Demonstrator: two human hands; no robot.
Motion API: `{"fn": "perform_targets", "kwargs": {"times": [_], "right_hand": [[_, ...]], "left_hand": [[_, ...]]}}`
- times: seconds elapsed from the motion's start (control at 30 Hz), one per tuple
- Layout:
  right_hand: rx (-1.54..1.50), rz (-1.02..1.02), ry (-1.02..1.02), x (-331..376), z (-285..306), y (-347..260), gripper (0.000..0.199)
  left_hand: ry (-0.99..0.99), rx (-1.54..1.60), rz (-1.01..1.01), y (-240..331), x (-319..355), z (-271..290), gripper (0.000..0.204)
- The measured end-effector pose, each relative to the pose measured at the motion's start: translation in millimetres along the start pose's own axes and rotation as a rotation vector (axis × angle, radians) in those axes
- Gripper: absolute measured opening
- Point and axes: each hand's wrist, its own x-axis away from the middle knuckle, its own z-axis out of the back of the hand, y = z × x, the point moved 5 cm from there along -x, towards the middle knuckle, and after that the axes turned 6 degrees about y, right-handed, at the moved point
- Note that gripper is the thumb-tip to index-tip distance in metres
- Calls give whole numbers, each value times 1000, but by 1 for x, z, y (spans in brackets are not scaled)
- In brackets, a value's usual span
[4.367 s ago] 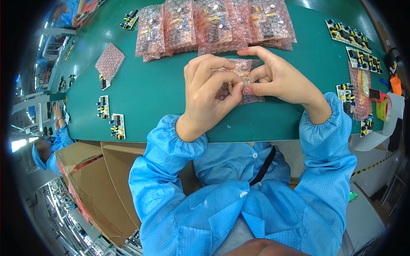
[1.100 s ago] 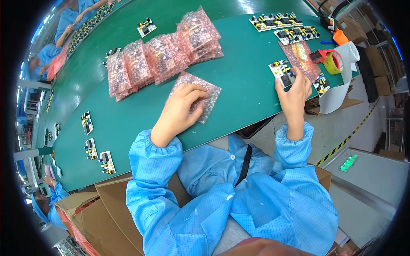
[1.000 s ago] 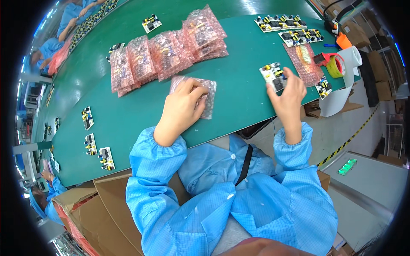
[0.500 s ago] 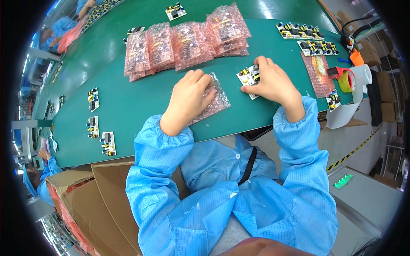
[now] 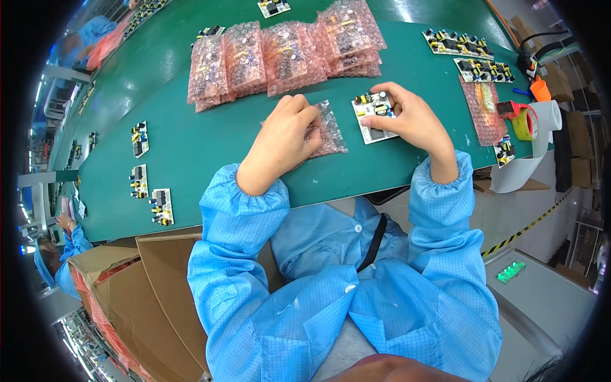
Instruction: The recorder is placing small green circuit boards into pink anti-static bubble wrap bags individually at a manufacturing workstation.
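While the left hand (image 5: 280, 143) lies curled over a clear bubble-wrap bag (image 5: 331, 130) at the centre of the frame, the right hand (image 5: 417, 124) holds a circuit board (image 5: 368, 108) just to the right of it. Right grip: narrow, thumb laid across the parts side of the board, fingers at its upper and right edges. Left grip: fingers bent inward, tips hidden; cannot tell whether they pinch the bag or only press on it. Board and bag are apart, a strip of green table (image 5: 223, 153) showing between them. Whether the board touches the table is unclear.

Step in hand, as judged: bringing board and bag together, board not yet inside. Next move would call for the bag's near layers parted and steadied by the left hand, and the board turned so one edge meets the mouth squarely. Tall parts could snag on the bubbles. Mouth not visible under the left hand.

Nearby: a row of filled bags (image 5: 286, 57) at upper centre, boards visible through the wrap; three loose boards (image 5: 138, 181) at centre left; a tape roll (image 5: 523, 125) in a red holder at right, beside a pink bubble-wrap piece (image 5: 485, 118).
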Motion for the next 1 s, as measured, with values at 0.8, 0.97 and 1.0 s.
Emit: {"fn": "perform_targets", "kwargs": {"times": [0.8,0.97,1.0], "right_hand": [[-719,-272,-155,28,-23,0,36],[-580,-252,-147,29,-17,4,53],[-552,-265,-150,29,-17,3,58]], "left_hand": [[30,53,-3,-4,4,2,18],[72,33,-16,-5,3,1,14],[84,27,-23,-5,4,-1,13]]}}
